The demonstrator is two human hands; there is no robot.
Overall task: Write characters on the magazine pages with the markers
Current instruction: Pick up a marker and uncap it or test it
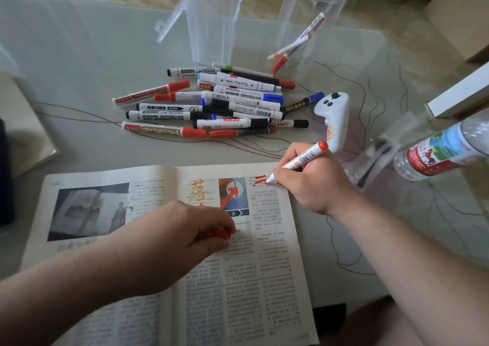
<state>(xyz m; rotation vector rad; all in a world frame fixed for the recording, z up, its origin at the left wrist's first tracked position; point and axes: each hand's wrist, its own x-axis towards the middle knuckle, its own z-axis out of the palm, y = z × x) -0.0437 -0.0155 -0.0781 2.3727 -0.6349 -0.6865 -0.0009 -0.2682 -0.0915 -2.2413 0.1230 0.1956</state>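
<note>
Your right hand (312, 184) pinches light, stiff marker (301, 159) near tip, page's 1 o'clock; left hand (185, 229), gripping cap (225, 233), pins floppy magazine (238, 292).

Marker pile (211, 102) and controller (333, 118) crowd the table (79, 67) beyond the magazine (238, 279).

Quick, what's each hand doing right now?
Left hand: pinches a small red piece, likely the cap.
Right hand: grips the red marker, tip on the magazine.
</note>
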